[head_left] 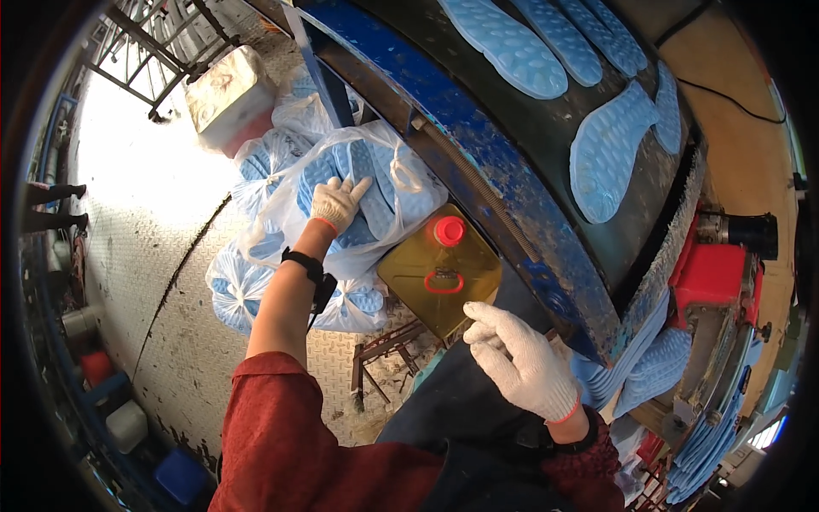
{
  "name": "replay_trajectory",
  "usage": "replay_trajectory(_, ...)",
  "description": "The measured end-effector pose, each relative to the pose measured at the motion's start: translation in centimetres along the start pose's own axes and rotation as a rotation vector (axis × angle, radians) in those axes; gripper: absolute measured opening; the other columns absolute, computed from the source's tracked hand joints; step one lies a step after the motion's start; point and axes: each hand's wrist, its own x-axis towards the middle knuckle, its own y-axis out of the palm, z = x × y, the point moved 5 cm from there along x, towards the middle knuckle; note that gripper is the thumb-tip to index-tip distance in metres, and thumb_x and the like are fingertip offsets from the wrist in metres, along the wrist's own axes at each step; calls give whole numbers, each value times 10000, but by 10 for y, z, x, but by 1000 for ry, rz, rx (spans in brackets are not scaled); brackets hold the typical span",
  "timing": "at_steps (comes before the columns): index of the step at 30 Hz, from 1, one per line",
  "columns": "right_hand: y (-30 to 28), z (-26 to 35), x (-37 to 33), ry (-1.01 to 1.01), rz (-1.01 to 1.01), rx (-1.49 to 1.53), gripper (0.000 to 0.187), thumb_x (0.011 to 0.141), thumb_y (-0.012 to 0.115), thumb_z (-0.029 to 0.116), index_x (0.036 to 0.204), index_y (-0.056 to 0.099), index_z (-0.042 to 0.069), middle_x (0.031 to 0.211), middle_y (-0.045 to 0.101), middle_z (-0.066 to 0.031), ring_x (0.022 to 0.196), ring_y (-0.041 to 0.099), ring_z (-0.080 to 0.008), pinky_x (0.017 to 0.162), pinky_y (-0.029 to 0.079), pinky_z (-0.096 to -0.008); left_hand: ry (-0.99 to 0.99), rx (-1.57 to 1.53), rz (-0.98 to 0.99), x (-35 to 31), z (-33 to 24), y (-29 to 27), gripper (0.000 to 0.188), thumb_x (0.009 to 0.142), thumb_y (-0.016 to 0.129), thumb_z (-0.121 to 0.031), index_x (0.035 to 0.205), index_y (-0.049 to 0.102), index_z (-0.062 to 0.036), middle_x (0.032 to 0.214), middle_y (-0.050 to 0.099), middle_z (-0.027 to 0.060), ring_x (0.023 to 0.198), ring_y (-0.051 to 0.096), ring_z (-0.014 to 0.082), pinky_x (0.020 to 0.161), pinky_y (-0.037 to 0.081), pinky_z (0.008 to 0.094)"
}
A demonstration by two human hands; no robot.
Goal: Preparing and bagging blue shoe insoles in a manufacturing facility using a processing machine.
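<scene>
My left hand (335, 205), in a white knit glove, reaches into an open clear plastic bag (281, 218). Its fingers are apart and rest on the blue shoe soles (363, 189) packed inside. My right hand (522, 363), gloved too, hovers above my lap with nothing in it, its fingers slightly bent and apart. Between the bag and my right hand stands a yellowish oil can (409, 277) with a red cap and red handle. More bumpy blue soles (610, 154) lie on the dark belt (529, 136) at the upper right.
Tied bags of blue soles (239, 286) surround the open bag on the metal floor (171, 341). The belt's blue metal frame (512, 171) slants past my right side. A pale block (230, 94) and a metal rack (153, 60) stand farther off. Stacked soles (653, 371) and a red machine (712, 273) are at right.
</scene>
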Motion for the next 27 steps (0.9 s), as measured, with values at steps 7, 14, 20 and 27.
replay_trajectory(7,-19,-1,-28,13,41,-18,428,918,625,82,1326,509,31,978,654,-102,804,631,-172,735,514,-285,-155,-183,183,18,-4,-8,727,805,575,-95,1465,392,-336,1276,506,159,1164,538,349,939,475,417)
replay_trajectory(14,-52,-16,-112,93,78,57,352,929,631,126,1265,577,35,992,665,-52,868,639,-134,748,513,-258,-96,-536,-338,-52,-10,-57,650,790,573,-11,1413,467,-163,1150,542,250,1022,572,431,903,484,466)
replay_trajectory(20,-87,-42,-232,115,-98,206,262,958,581,87,1206,624,12,1093,655,-64,943,623,-136,816,512,-268,-248,-1062,-369,-170,-54,-113,336,962,480,-64,1272,562,35,1097,653,152,980,635,233,876,492,322)
replay_trajectory(27,-146,-137,-341,149,-1050,779,291,994,526,223,1022,660,-34,892,668,-83,729,596,-99,651,494,-235,-109,-1389,-619,-228,-161,-236,396,917,510,12,1312,548,3,1163,632,131,993,609,180,824,510,301)
